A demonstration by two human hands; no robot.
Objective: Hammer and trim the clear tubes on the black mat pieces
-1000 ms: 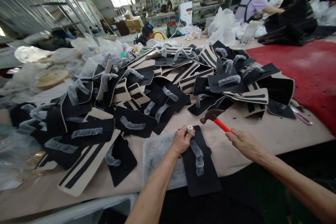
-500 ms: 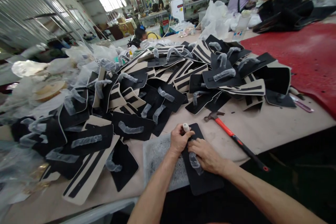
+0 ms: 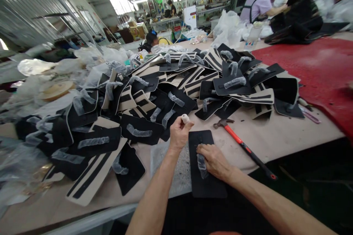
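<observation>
My left hand (image 3: 178, 134) is closed around a small tool with a round white end (image 3: 185, 118); the rest of it is hidden in the fist. It is raised above and left of the upper part of a black panel (image 3: 211, 189). On that panel sits a handle wrapped in clear plastic (image 3: 202, 167). My right hand (image 3: 216, 161) has its fingers curled over the upper end of this handle. Under the panel's left side lies a pale, speckled slab (image 3: 176, 170). To the right, a claw hammer (image 3: 235, 134) with a red and black handle rests on the table.
A large heap of black panels (image 3: 140, 132) with plastic-wrapped handles and striped beige backs spreads across the table (image 3: 298, 139). Plastic bags (image 3: 93, 73) crowd the left. A red sheet (image 3: 311, 62) covers the far right, near a pink-handled tool (image 3: 311, 115). Co-workers sit farther back.
My left hand has moved up and left, away from the panel, with the white-ended tool. My right hand stays at the wrapped handle. The panel appears turned slightly more upright.
</observation>
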